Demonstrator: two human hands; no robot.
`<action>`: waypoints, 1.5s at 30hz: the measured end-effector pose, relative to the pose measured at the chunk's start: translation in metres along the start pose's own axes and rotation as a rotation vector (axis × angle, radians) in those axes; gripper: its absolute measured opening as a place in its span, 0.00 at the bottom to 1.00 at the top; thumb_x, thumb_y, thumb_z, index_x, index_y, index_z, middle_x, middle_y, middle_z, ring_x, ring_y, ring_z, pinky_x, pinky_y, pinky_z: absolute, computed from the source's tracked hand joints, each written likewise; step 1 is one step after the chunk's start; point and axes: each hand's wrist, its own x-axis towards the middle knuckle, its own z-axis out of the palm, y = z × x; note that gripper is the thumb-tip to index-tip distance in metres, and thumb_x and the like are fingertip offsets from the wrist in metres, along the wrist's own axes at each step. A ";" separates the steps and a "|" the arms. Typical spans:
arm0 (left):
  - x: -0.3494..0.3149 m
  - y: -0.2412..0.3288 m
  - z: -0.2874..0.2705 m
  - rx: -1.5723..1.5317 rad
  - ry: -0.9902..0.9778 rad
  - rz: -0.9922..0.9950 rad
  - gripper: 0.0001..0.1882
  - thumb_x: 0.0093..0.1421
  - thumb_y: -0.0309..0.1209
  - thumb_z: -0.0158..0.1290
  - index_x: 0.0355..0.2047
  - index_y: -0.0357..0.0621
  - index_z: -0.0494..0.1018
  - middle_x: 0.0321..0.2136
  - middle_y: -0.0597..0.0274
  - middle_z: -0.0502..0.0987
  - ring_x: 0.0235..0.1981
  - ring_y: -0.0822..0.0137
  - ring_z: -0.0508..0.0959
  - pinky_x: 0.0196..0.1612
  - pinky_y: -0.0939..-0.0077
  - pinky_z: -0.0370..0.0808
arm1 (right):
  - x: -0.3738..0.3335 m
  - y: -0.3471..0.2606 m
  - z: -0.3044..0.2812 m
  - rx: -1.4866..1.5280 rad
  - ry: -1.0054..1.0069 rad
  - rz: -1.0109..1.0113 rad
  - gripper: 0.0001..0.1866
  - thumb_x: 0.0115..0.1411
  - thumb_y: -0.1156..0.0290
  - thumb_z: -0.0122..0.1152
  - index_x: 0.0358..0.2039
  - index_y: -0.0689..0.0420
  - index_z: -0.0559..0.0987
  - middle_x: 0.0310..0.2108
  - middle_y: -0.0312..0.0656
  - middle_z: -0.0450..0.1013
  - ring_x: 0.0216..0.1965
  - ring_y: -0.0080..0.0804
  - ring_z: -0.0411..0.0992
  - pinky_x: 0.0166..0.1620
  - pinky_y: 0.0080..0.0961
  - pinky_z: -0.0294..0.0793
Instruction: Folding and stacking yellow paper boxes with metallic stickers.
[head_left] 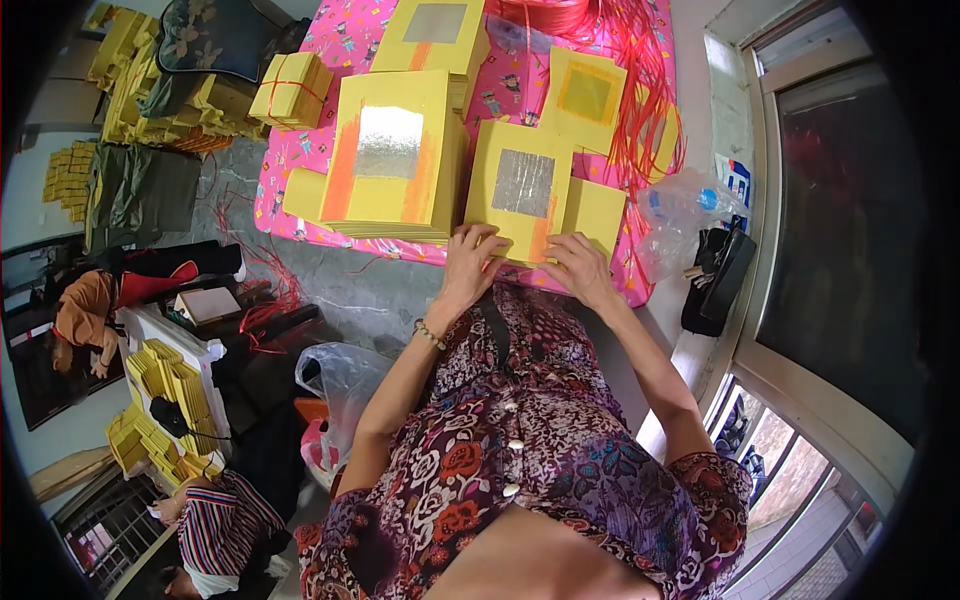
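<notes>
1. Left hand (470, 258) rests palm-down, fingers spread and open, on the near edge of a yellow paper stack with a silver foil square (522, 190). It presses rather than grips.
2. Right hand (578, 265) lies on the same near edge, fingers slightly curled, also flat on the sheets; nothing is clasped in it.
3. The stack sits at the front edge of the bench, on a pink patterned cloth (300, 160), directly ahead of the person's lap.
4. Just to its left stands a taller stack with silver foil and orange bands (390, 150); a small plain yellow pad (594, 212) touches its right side.
5. Loose red string (640, 80) trails over the far right of the cloth. A tied yellow bundle (290, 90) lies at the far left.
6. Judgement: the step in hand appears to be squaring or counting off sheets from the near stack.
7. Judgement: the next move calls for both hands to pinch the aligned edge evenly, keeping the sheets from fanning out.
</notes>
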 end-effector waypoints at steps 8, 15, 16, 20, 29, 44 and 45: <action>0.001 -0.001 -0.001 -0.030 -0.001 0.000 0.15 0.48 0.24 0.59 0.38 0.49 0.75 0.42 0.60 0.71 0.48 0.55 0.67 0.50 0.62 0.65 | 0.008 0.002 -0.004 0.063 -0.047 0.099 0.08 0.50 0.68 0.65 0.28 0.58 0.80 0.34 0.39 0.73 0.37 0.38 0.72 0.39 0.32 0.73; 0.001 0.000 -0.001 -0.032 0.008 0.001 0.14 0.48 0.24 0.59 0.37 0.49 0.75 0.42 0.60 0.71 0.48 0.55 0.67 0.50 0.62 0.65 | 0.009 0.003 -0.003 0.058 -0.050 0.111 0.08 0.51 0.68 0.64 0.28 0.59 0.80 0.34 0.39 0.73 0.37 0.38 0.72 0.38 0.33 0.72; 0.001 0.000 -0.001 -0.037 0.006 -0.003 0.14 0.48 0.24 0.59 0.37 0.49 0.75 0.42 0.60 0.71 0.47 0.55 0.67 0.50 0.62 0.65 | 0.009 0.003 -0.002 0.049 -0.047 0.111 0.08 0.51 0.68 0.64 0.28 0.59 0.80 0.34 0.39 0.73 0.37 0.38 0.72 0.38 0.33 0.72; 0.001 0.000 -0.001 -0.044 0.007 -0.007 0.15 0.48 0.24 0.59 0.37 0.49 0.75 0.42 0.60 0.71 0.47 0.55 0.67 0.49 0.62 0.65 | 0.008 0.004 -0.001 0.050 -0.059 0.112 0.08 0.50 0.68 0.64 0.28 0.59 0.80 0.34 0.39 0.73 0.37 0.38 0.72 0.38 0.33 0.72; 0.001 -0.003 0.000 -0.044 0.005 -0.001 0.15 0.47 0.25 0.60 0.37 0.50 0.75 0.43 0.59 0.71 0.48 0.54 0.66 0.50 0.62 0.65 | 0.011 0.001 -0.001 0.044 -0.052 0.124 0.08 0.51 0.68 0.63 0.26 0.59 0.80 0.33 0.39 0.73 0.36 0.38 0.72 0.38 0.33 0.72; 0.027 0.021 0.001 0.110 0.151 0.064 0.17 0.47 0.19 0.51 0.40 0.43 0.70 0.35 0.55 0.72 0.39 0.54 0.69 0.40 0.59 0.67 | 0.043 -0.035 -0.039 0.071 0.096 0.030 0.11 0.53 0.67 0.63 0.34 0.58 0.76 0.37 0.42 0.73 0.38 0.39 0.73 0.38 0.31 0.74; 0.029 0.024 -0.004 0.111 0.155 0.068 0.17 0.47 0.19 0.51 0.40 0.43 0.70 0.35 0.55 0.72 0.39 0.54 0.69 0.40 0.59 0.67 | 0.047 -0.039 -0.041 0.191 0.216 0.129 0.14 0.54 0.66 0.63 0.39 0.57 0.75 0.42 0.44 0.71 0.44 0.38 0.71 0.42 0.31 0.73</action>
